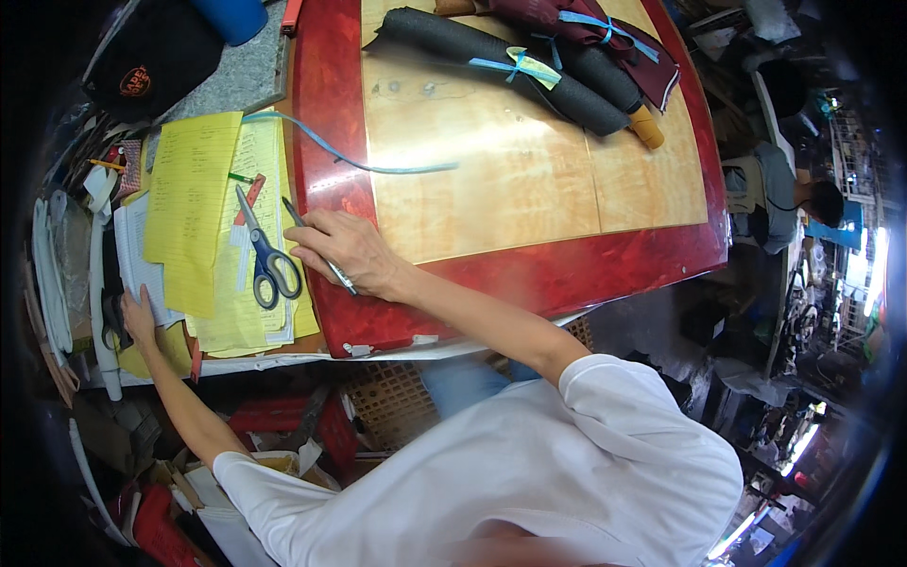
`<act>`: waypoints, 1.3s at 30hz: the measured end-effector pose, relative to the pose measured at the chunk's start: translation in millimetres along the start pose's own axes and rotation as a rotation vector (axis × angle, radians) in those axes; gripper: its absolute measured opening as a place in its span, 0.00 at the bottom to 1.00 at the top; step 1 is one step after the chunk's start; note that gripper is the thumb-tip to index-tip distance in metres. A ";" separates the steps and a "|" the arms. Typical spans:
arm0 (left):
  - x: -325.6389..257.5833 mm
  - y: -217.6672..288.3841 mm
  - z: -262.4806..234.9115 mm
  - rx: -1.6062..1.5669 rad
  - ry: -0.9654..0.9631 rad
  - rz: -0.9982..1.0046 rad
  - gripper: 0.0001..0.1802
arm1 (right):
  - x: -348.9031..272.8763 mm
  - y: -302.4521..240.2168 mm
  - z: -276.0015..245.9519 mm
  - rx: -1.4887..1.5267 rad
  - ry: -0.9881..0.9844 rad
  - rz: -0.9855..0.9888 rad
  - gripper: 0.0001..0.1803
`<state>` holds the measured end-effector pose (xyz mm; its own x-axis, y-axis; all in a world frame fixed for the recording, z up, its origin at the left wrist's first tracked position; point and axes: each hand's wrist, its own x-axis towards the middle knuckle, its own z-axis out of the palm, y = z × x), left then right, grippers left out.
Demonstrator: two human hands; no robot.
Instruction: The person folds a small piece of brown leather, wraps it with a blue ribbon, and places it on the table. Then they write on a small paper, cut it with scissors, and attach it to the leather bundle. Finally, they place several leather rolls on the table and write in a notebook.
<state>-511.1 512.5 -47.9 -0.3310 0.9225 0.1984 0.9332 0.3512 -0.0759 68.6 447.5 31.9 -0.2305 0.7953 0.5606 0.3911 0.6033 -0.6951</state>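
My right hand rests near the left edge of the red-bordered table and is closed round a slim dark-and-silver pen. Just left of it, blue-and-grey-handled scissors lie on yellow lined sheets with handwriting. Beneath the scissors are a red-and-white ruler-like strip and more papers. At the far left my left hand touches the lower edge of a white written sheet, its visible fingers apart. Beside that hand lies a black object, partly hidden and hard to make out.
Black rolled material tied with blue strips lies on the table's far side, beside a maroon bundle. A pale blue cord crosses the table edge. A black bag sits far left. Another person is at right.
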 end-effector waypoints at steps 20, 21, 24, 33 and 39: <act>9.4 28.1 -218.4 0.147 0.295 -0.016 0.28 | 0.8 3.1 1.4 -0.059 0.073 -0.072 0.13; -5.1 43.6 -237.9 0.080 0.404 -0.010 0.28 | 2.0 2.0 1.3 -0.049 0.093 -0.078 0.13; -46.2 96.0 -284.7 -0.138 0.680 0.020 0.26 | 1.9 -3.6 -4.6 0.001 0.105 -0.059 0.14; -297.5 402.7 -235.4 -1.769 -0.032 0.037 0.21 | -92.1 -11.8 -172.5 0.697 0.339 0.706 0.25; -377.2 491.4 -227.9 -1.911 -0.384 -0.012 0.18 | -161.5 -30.3 -285.0 0.374 0.310 0.758 0.21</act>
<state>104.1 300.5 62.6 -0.0988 0.9949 -0.0189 -0.2581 -0.0073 0.9661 348.0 283.9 90.7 0.2431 0.9687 -0.0495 0.0126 -0.0542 -0.9985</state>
